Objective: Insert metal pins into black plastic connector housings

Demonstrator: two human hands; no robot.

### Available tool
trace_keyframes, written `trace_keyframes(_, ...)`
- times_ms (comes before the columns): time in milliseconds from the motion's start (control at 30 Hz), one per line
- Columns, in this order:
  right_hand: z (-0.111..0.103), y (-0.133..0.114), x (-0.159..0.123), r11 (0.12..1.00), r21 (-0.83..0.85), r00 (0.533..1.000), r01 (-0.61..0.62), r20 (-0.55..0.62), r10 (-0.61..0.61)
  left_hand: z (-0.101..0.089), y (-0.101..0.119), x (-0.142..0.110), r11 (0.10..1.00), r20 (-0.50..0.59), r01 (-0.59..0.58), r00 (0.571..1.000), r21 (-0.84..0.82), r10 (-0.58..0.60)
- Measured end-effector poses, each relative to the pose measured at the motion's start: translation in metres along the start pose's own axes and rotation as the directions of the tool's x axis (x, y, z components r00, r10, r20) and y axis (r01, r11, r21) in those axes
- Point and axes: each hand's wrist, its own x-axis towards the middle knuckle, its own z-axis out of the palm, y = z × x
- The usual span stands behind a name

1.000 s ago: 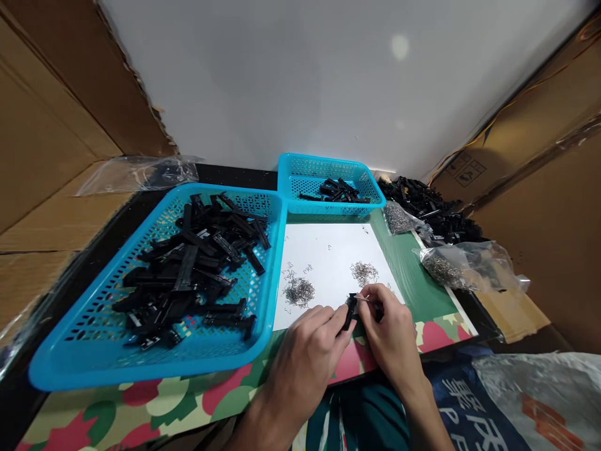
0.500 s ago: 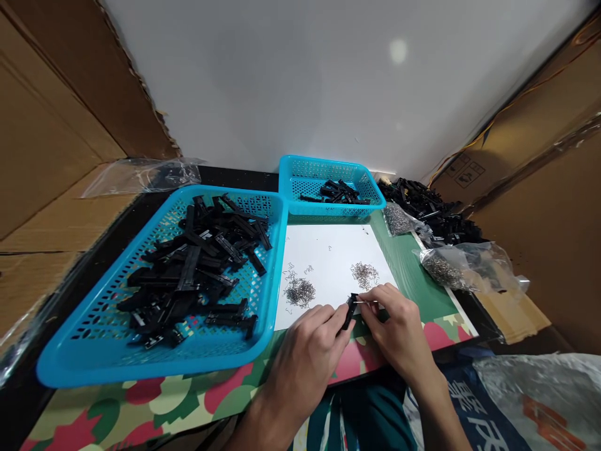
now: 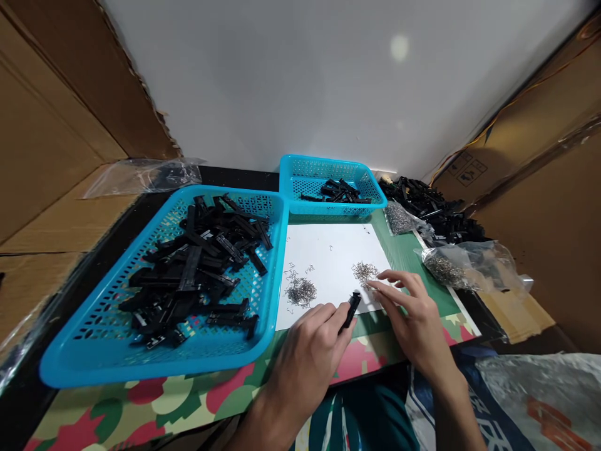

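Note:
My left hand (image 3: 307, 354) is closed around a small black plastic part (image 3: 350, 309), held just above the front edge of a white sheet (image 3: 328, 250). My right hand (image 3: 413, 313) lies to its right with fingers stretched out, the fingertips reaching toward a small heap of thin metal springs (image 3: 365, 272) on the sheet. Nothing shows in its fingers. A second heap of springs (image 3: 300, 291) lies on the sheet left of the black part.
A large blue basket (image 3: 89, 357) full of black parts stands on the left, and a smaller blue basket (image 3: 328, 166) at the back. Loose black parts (image 3: 432, 207) and clear bags of springs (image 3: 462, 266) lie at the right. Cardboard walls flank both sides.
My right hand has let go of the black part, opened and moved right and forward toward the right spring heap. My left hand still holds the part.

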Motion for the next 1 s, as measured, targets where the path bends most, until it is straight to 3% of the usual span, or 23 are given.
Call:
trace_keyframes(67, 0.000, -0.001, 0.002, 0.997, 0.070, 0.996, -0.043, -0.078, 0.048, 0.000, 0.001, 0.000, 1.000, -0.006, -0.007, 1.000, 0.004, 0.007)
trace_keyframes(133, 0.004, -0.003, 0.002, 0.966, 0.208, 0.978, -0.151, -0.107, 0.176, 0.000, 0.002, 0.001, 1.000, -0.009, -0.013, 1.000, 0.012, 0.013)
trace_keyframes(233, 0.015, -0.006, 0.003, 0.870, 0.401, 0.935, -0.288, -0.079, 0.345, 0.000, 0.003, 0.001, 0.999, -0.005, -0.004, 1.000, 0.032, 0.004)
trace_keyframes(333, 0.024, -0.007, 0.004, 0.812, 0.473, 0.916, -0.341, -0.028, 0.401, -0.001, 0.003, 0.002, 0.999, 0.006, 0.007, 1.000, 0.035, -0.007)
trace_keyframes(600, 0.029, -0.008, 0.006, 0.835, 0.434, 0.925, -0.338, -0.013, 0.381, 0.002, 0.001, 0.002, 1.000, 0.008, -0.001, 1.000, 0.027, 0.001)
trace_keyframes(767, 0.029, -0.008, 0.003, 0.868, 0.382, 0.922, -0.316, -0.092, 0.376, 0.001, 0.001, 0.001, 1.000, 0.018, 0.006, 1.000, 0.024, -0.007)
trace_keyframes(1000, 0.030, -0.013, 0.000, 0.945, 0.232, 0.952, -0.230, -0.148, 0.268, 0.002, 0.000, 0.000, 1.000, 0.004, -0.012, 1.000, 0.017, 0.012)
